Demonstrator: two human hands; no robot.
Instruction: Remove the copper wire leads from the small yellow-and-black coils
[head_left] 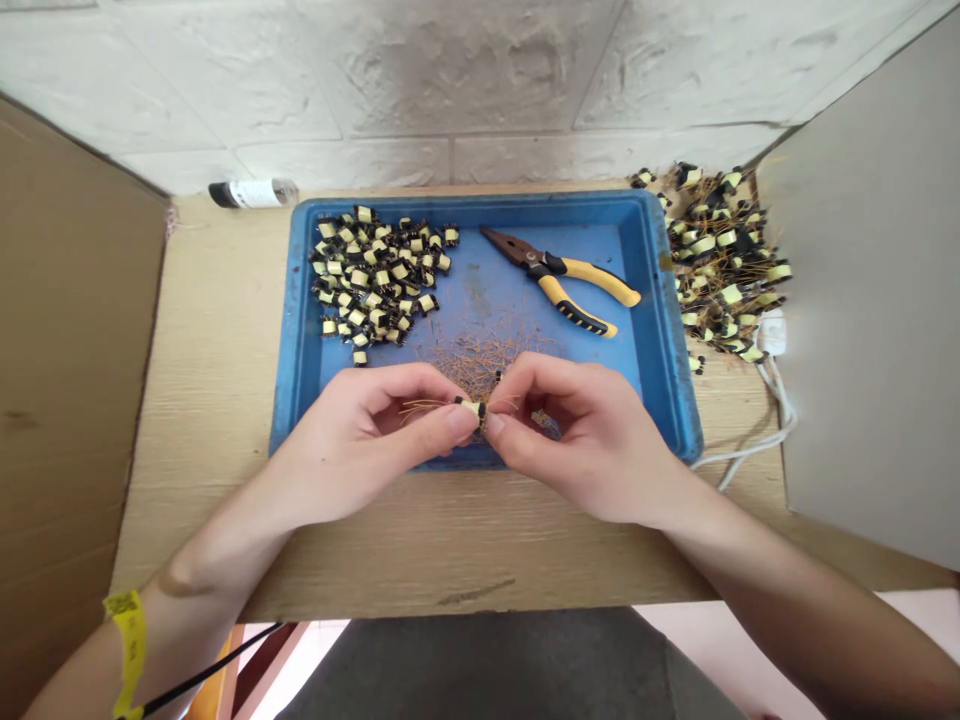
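Between finger and thumb, my left hand (382,420) pinches a small transformer (470,406), a black bobbin with pale yellow tape and thin copper wires sticking out both ways. My right hand (574,425) is closed at the bobbin's right end, its thumb and forefinger pinched on the wires (510,402) there. Both hands are above the near side of a blue tray (480,208). Below the fingers lies a heap of copper wire clippings (480,362). Behind it, pliers (559,275) with yellow and black handles rest in the tray.
Many similar transformers (375,275) are piled in the tray's left part. Others with long wires (724,260) lie heaped on the table right of the tray, by a white cable (784,410). A small bottle (255,193) lies at the back left. Cardboard (67,350) stands at left.
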